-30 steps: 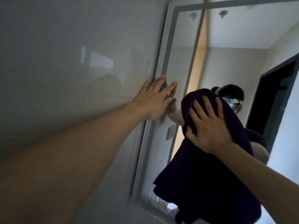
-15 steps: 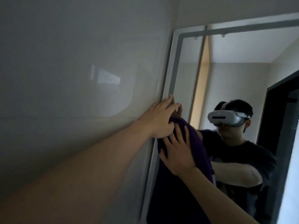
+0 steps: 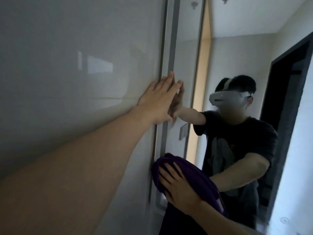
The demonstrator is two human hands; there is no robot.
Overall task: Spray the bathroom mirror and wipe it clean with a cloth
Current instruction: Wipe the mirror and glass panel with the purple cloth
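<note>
On the left is a shiny pale wall (image 3: 67,39). A long bare arm goes across it from the bottom left corner, where the picture cuts it off. At its end the left hand (image 3: 160,102) lies flat, with the fingers straight and close together and pointing up. The palm side rests on the wall right at the mirror's left side, and the fingertips reach onto the grey frame (image 3: 172,39). This hand holds nothing. The mirror (image 3: 237,48) is next, tall and upright, and its top and right side run out of the picture. Low down, by the mirror's left side, is the dark purple cloth (image 3: 196,173). The right hand (image 3: 179,189) lies on top of it with the fingers spread out and mostly straight, pressing the cloth against the glass, not curled round it. The palm is hidden, so you cannot see under it. The rest of the cloth hangs down and goes off the bottom, and the right arm is cut off there too. The low corner of the frame beside the cloth is blurry. In the glass you can see the person's own picture, with a white headset (image 3: 227,99) and a dark shirt. Further right in the glass is a dark doorway (image 3: 288,82). There are two hands, one cloth and one mirror.
</note>
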